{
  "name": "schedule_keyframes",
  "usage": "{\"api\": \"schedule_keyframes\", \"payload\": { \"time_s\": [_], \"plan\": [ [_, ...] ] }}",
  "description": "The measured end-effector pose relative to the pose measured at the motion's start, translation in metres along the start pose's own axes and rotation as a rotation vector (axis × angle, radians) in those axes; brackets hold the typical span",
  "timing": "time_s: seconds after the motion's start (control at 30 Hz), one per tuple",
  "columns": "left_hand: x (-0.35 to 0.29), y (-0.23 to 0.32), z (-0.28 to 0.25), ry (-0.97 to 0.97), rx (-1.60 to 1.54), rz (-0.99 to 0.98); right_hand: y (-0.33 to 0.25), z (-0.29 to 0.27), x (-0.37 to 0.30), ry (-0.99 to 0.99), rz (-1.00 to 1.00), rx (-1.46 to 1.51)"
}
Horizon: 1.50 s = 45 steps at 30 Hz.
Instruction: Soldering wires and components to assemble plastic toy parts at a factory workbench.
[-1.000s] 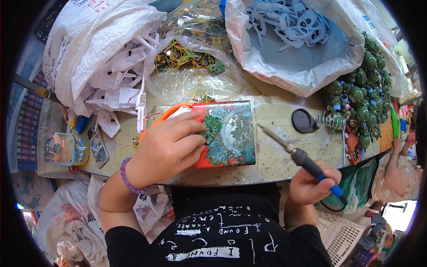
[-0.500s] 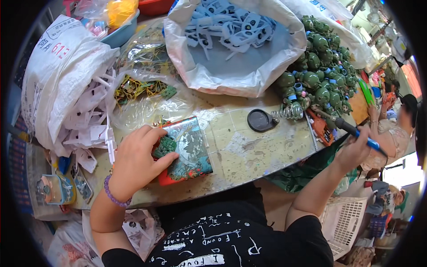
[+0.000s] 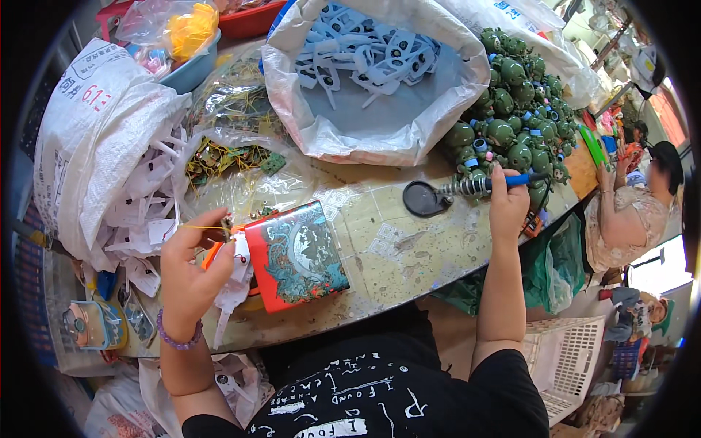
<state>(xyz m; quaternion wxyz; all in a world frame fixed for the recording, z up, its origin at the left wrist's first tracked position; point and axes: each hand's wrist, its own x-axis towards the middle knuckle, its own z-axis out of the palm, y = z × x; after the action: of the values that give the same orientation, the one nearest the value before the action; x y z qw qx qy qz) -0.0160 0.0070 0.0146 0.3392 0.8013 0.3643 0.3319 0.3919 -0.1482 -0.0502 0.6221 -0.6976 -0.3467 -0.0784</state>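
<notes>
My left hand (image 3: 191, 274) is closed at the left of the red box, pinching a small dark part (image 3: 228, 223) with a thin yellow wire between thumb and fingertips. Just past its thumb lies a white plastic piece (image 3: 235, 281), partly covered by the hand. The red box (image 3: 299, 252) has a picture on its top and sits near the table's front edge. My right hand (image 3: 507, 208) grips a soldering iron by its blue handle (image 3: 520, 179). The iron's front end lies in the metal coil (image 3: 461, 187) of a stand with a round black base (image 3: 423, 198).
A white sack (image 3: 358, 150) of pale plastic parts stands at the back. Green round toy parts (image 3: 515, 109) are heaped at right. Wired circuit boards (image 3: 237, 160) lie in clear plastic beside a white sack (image 3: 95, 146) at left. Another person (image 3: 631, 204) sits at far right.
My right hand has swung left and inward, bringing the soldering iron into the coil. My left hand has drawn back left off the box; the green circuit board no longer lies on its top.
</notes>
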Motion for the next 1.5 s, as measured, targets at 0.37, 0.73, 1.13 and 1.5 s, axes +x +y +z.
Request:
{"api": "schedule_keyframes", "payload": {
  "time_s": [0.37, 0.73, 1.13, 1.5],
  "plan": [
    [-0.01, -0.045, -0.006, 0.092, -0.555, -0.092, -0.012, -0.005, -0.035, 0.099, 0.257, 0.342],
    [-0.008, -0.058, -0.006, 0.09, -0.632, -0.096, -0.096, 0.153, 0.022, -0.542, -0.364, -0.283],
    [-0.007, -0.055, -0.01, 0.181, -0.217, -0.006, -0.005, 0.312, 0.135, -0.599, -0.146, -1.097],
    [0.004, -0.054, -0.003, 0.162, -0.08, 0.128, -0.027, 0.301, 0.176, -1.183, -0.46, -1.017]
  ]
}}
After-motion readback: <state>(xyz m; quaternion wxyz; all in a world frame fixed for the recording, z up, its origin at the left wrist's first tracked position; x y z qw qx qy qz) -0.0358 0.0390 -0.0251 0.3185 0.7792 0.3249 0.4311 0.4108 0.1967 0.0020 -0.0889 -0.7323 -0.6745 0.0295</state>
